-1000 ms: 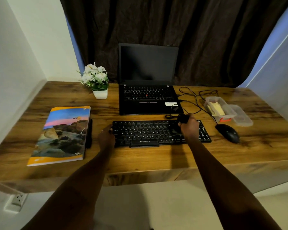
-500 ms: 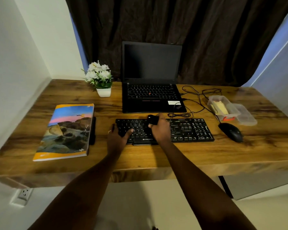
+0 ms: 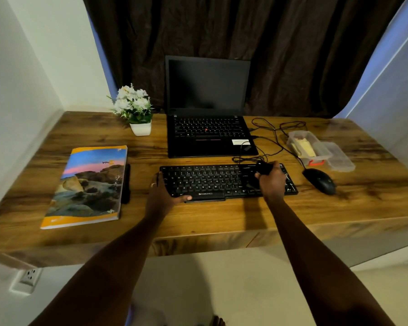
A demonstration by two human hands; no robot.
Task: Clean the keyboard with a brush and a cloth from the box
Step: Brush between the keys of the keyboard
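Trouble if swept wide: could snag cables (image 3: 276, 135) or mouse (image 3: 320, 181). Grips brush (image 3: 264, 168) in right hand (image 3: 272, 182), keyboard (image 3: 210, 180) corner in left hand (image 3: 161, 196).

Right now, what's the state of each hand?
Left hand: holds the keyboard at its left front corner.
Right hand: closed around the black brush, over the keyboard's right side.

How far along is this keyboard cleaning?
Done: the box is open and the brush is out. In hand: the right hand grips the brush over the right side of the keyboard; the left hand holds its left end. Left: the yellowish cloth lies in the box, so wiping remains.
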